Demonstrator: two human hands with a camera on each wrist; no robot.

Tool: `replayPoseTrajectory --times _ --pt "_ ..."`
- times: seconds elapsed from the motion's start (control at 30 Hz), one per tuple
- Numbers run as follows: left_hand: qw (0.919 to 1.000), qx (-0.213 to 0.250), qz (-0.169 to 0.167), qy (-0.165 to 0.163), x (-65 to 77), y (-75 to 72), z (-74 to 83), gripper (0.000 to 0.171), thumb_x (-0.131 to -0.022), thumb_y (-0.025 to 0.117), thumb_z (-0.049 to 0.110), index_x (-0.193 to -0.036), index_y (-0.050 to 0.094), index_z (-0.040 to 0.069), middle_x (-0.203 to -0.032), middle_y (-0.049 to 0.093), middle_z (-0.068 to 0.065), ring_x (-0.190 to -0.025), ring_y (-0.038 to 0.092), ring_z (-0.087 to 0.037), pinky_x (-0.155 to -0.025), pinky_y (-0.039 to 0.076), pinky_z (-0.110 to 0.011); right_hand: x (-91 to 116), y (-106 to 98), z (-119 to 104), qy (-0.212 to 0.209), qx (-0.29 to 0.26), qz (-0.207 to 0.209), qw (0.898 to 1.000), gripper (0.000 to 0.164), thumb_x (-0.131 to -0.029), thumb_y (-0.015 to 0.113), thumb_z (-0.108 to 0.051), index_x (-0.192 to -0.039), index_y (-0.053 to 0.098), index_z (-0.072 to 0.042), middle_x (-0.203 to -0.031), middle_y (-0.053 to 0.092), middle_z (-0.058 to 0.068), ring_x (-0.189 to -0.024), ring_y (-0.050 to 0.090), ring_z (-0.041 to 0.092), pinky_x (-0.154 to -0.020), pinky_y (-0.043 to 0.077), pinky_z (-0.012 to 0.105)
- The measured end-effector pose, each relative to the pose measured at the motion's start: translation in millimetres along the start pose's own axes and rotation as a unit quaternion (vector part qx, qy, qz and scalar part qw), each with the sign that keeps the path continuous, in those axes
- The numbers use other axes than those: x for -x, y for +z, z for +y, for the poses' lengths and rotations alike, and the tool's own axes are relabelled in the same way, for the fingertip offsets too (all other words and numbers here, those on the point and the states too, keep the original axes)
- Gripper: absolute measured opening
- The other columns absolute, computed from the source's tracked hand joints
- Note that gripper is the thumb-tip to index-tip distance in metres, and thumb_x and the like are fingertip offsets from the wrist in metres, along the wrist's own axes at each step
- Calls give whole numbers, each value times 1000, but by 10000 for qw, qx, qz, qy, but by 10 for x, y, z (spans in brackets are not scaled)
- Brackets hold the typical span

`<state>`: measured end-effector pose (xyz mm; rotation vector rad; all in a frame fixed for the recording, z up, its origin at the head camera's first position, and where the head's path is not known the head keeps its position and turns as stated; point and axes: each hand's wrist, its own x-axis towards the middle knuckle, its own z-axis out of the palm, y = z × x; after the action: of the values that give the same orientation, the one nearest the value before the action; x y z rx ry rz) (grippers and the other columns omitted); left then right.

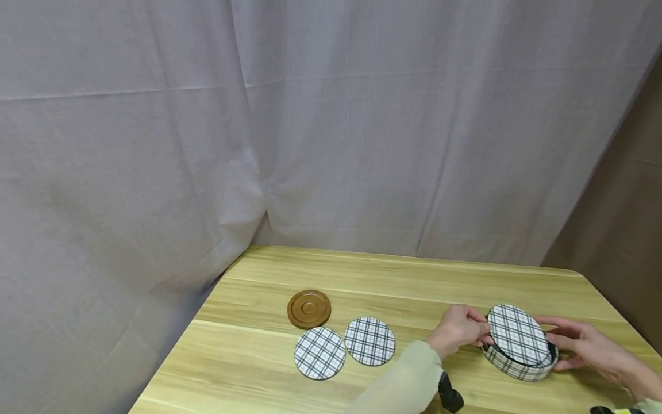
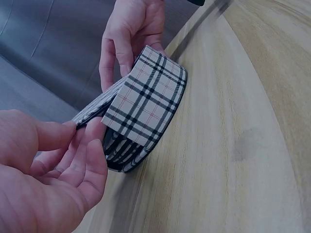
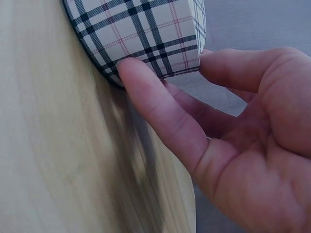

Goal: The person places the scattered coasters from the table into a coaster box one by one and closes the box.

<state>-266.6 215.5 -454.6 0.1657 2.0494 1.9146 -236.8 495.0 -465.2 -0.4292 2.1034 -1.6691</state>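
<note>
At the right of the table a round plaid coaster holder (image 1: 519,370) has a tartan wall with a gap in its side, where a stack of coaster edges (image 2: 121,148) shows in the left wrist view. A plaid coaster (image 1: 519,333) lies tilted across its top. My left hand (image 1: 457,329) pinches this coaster's left edge between thumb and fingers. On the opposite side, my right hand (image 1: 587,347) grips the holder, with a fingertip against the tartan wall (image 3: 141,34) in the right wrist view.
Two plaid coasters, one left (image 1: 319,353) and one right (image 1: 369,341), lie flat mid-table. Just behind them sits a brown wooden disc (image 1: 308,309) with ringed grooves. Grey curtain (image 1: 341,144) hangs behind the wooden table (image 1: 233,351).
</note>
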Motion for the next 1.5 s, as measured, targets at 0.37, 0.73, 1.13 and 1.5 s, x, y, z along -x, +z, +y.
replayPoseTrajectory --times 0.37,0.73,1.13,1.5 --pt "9950 -974 182 141 109 -25 -3 22 -79 80 5 -68 62 11 -62 60 3 -54 55 -8 -49 47 -26 -2 -14 -5 72 33 -69 9999 51 -107 36 -8 -127 55 -51 -114 63 -22 -97 67 14 -76 60 40" --pt "9672 -2396 -555 638 113 -203 128 20 -85 76 20 -69 64 18 -69 62 13 -61 50 -2 -52 39 -21 -29 -12 -7 181 151 -52 9997 49 -107 37 -11 -127 54 -52 -112 61 -13 -93 68 18 -75 60 39" --pt "9386 -3106 -846 1243 209 -562 342 10 -90 71 27 -85 65 22 -74 59 13 -67 51 -1 -59 45 -19 10 4 0 19 14 -31 10000 51 -106 36 -7 -128 55 -49 -112 65 -18 -94 68 15 -73 60 39" --pt "9328 -3172 -920 1441 342 -873 310 8 -93 68 26 -97 65 21 -75 58 13 -67 52 0 -60 46 -17 -9 6 3 -23 7 -10 10000 51 -107 35 -7 -131 54 -48 -113 65 -17 -94 69 16 -74 60 39"
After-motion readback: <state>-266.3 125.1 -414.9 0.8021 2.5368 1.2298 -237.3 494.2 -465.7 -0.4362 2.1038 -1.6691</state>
